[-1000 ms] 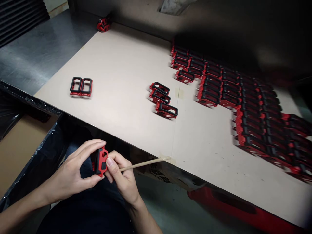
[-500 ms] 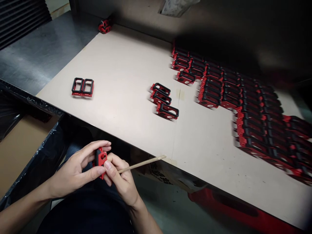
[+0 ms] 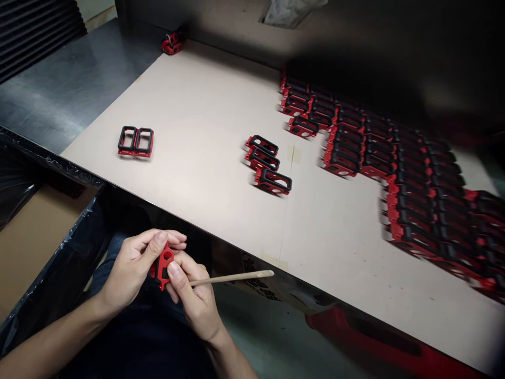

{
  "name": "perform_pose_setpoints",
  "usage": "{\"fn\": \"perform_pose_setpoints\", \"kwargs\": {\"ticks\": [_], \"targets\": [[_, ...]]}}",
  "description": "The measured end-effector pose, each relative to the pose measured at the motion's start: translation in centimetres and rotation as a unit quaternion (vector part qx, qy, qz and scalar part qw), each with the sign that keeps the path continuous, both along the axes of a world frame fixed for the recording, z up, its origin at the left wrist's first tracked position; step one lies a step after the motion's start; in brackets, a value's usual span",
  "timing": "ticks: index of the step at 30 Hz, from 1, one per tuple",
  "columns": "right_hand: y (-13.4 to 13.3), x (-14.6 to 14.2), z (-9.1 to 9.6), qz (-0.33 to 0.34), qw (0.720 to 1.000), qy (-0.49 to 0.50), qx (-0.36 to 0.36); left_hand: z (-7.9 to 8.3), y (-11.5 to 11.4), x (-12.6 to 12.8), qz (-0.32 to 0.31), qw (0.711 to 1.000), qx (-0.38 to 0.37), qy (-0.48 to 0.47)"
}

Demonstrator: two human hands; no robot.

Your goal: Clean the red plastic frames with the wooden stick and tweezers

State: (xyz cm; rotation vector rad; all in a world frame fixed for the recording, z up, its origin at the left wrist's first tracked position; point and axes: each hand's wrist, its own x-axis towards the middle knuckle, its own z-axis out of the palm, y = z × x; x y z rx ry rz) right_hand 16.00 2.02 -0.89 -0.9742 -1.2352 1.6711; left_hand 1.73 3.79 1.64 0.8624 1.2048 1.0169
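Note:
Both hands hold one small red and black plastic frame (image 3: 163, 269) in front of my body, below the table's near edge. My left hand (image 3: 136, 260) grips its upper end, with the thumb on top and the fingers behind. The thumb of my right hand (image 3: 196, 295) presses on the frame's red side, just below a round hole. A thin wooden stick (image 3: 236, 277) is also held in my right hand, its blunt pale tip pointing right. Fingers hide much of the frame's far side.
On the beige-covered table (image 3: 205, 100) lie a pair of frames (image 3: 136, 142), a group of three frames (image 3: 270, 166) and a large block of rows (image 3: 418, 173) at right. More red parts (image 3: 171, 43) sit at the back left. A plastic-lined box (image 3: 43, 237) stands at lower left.
My left thumb has moved up from the frame's lower part to its top end. The frame has tilted, and the stick now points more level.

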Motion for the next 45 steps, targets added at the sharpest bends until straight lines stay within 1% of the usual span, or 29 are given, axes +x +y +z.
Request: {"fn": "perform_pose_setpoints", "kwargs": {"ticks": [2,4,7,9,12,15,23,26,30,32,36,37,39,41,45], "targets": [[0.1,0.2,-0.1,0.007,1.0,-0.019,0.021,0.3,0.1,-0.4,-0.049,0.999,-0.01,-0.001],[0.2,0.3,-0.1,0.016,0.998,-0.038,0.051,0.4,0.1,-0.7,-0.074,0.997,-0.013,-0.011],[0.3,0.5,-0.1,0.021,0.994,-0.064,0.089,0.4,0.0,-0.5,-0.058,0.998,-0.012,-0.017],[0.1,0.4,0.0,0.017,0.992,-0.077,0.1,0.4,-0.1,-0.3,-0.055,0.998,-0.006,-0.002],[0.0,0.2,0.0,0.001,0.99,-0.082,0.111,0.5,-0.3,-0.2,-0.079,0.997,0.009,0.021],[-0.2,0.0,-0.2,-0.011,0.99,-0.072,0.124,0.6,-0.4,-0.4,-0.098,0.995,0.01,0.018],[-0.6,-0.6,-0.5,-0.06,0.982,-0.055,0.172,0.5,-0.5,0.7,-0.02,0.999,0.005,0.033],[-0.8,-0.8,-0.5,-0.068,0.979,-0.055,0.182,0.5,-0.3,1.1,-0.002,1.0,-0.018,0.01],[-0.8,-0.8,-0.5,-0.071,0.98,-0.058,0.174,0.5,0.0,1.2,0.033,0.998,-0.037,-0.036],[-0.8,-0.7,-0.5,-0.073,0.981,-0.06,0.168,0.4,0.0,1.0,0.026,0.998,-0.042,-0.044],[-0.7,-0.5,-0.5,-0.074,0.982,-0.072,0.156,0.4,-0.2,0.4,-0.045,0.999,-0.028,-0.01],[-0.7,-0.5,-0.5,-0.074,0.982,-0.075,0.155,0.5,-0.2,0.3,-0.054,0.998,-0.024,-0.002],[-0.7,-0.5,-0.5,-0.069,0.983,-0.08,0.151,0.4,-0.3,0.4,-0.048,0.999,-0.024,0.002],[-0.8,-0.5,-0.5,-0.063,0.984,-0.083,0.147,0.3,-0.2,0.5,-0.029,0.999,-0.032,-0.007],[-0.8,-0.5,-0.5,-0.057,0.983,-0.092,0.148,0.3,0.1,0.5,-0.001,0.996,-0.064,-0.059]]}}
